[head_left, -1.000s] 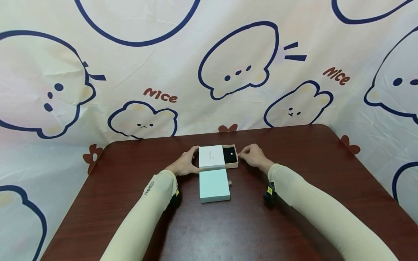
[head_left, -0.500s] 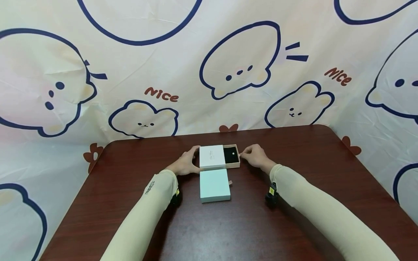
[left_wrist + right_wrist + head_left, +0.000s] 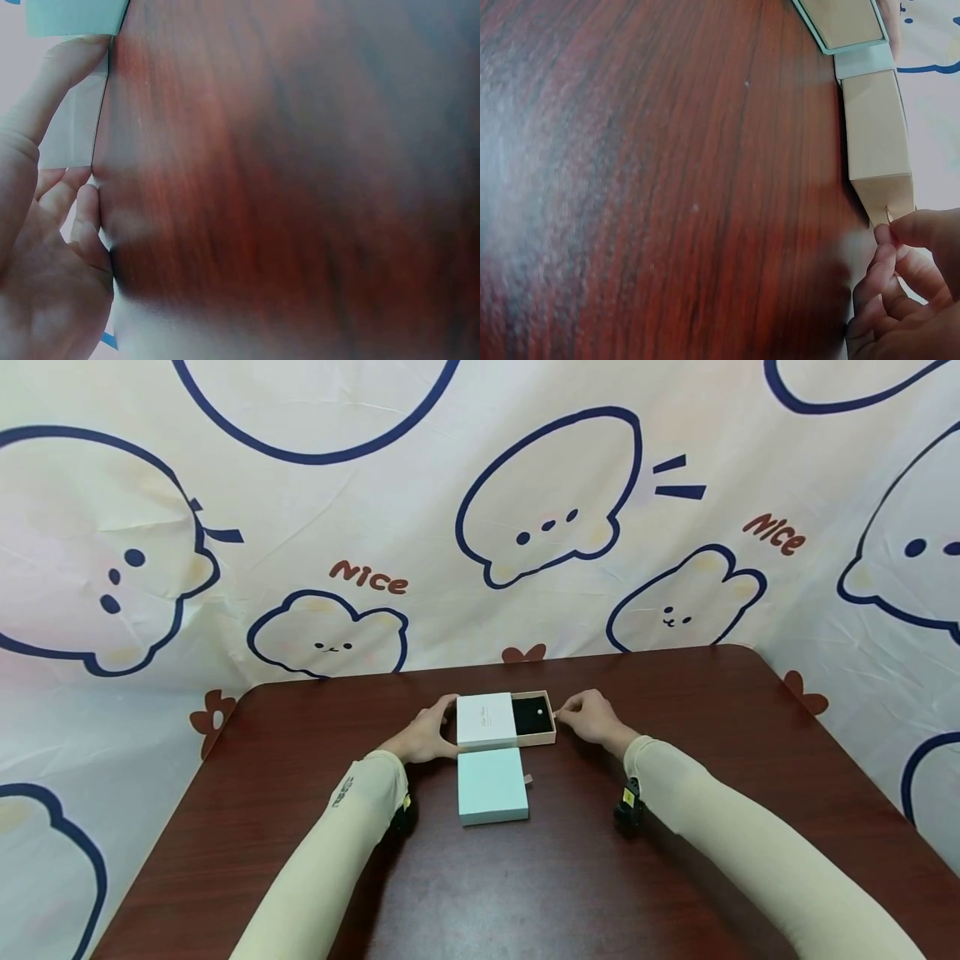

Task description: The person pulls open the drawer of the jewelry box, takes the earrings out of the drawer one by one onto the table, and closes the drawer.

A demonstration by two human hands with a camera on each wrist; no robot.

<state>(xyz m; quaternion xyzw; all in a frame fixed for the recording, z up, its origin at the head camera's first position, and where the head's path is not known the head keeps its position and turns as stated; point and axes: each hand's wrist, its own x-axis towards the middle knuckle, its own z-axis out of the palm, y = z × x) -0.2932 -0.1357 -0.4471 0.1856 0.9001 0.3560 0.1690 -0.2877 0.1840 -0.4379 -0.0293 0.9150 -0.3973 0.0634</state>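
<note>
A white box sleeve [image 3: 485, 720] with small print lies on the table, its beige drawer [image 3: 536, 739] drawn partly out to the right. Inside the drawer is a black pad [image 3: 528, 717] bearing one small pale bead-like piece [image 3: 539, 712]. My left hand [image 3: 422, 737] grips the sleeve at its left end, thumb on the near side and fingers on the far side. Between thumb and finger my right hand [image 3: 592, 718] pinches the small pull tab [image 3: 889, 215] on the drawer's end. In the left wrist view the thumb [image 3: 75, 64] lies between the white sleeve and a mint box.
The mint-green box [image 3: 492, 787] lies right in front of the white sleeve, a small ribbon tab [image 3: 528, 779] sticking out on its right. Both stand on a dark red-brown wooden table [image 3: 480, 885]. A printed cloth [image 3: 435, 527] hangs behind the table's far edge.
My right hand has moved slightly to the right, and the drawer has slid further out of the white sleeve, showing more of the black pad. My left hand has stayed on the sleeve.
</note>
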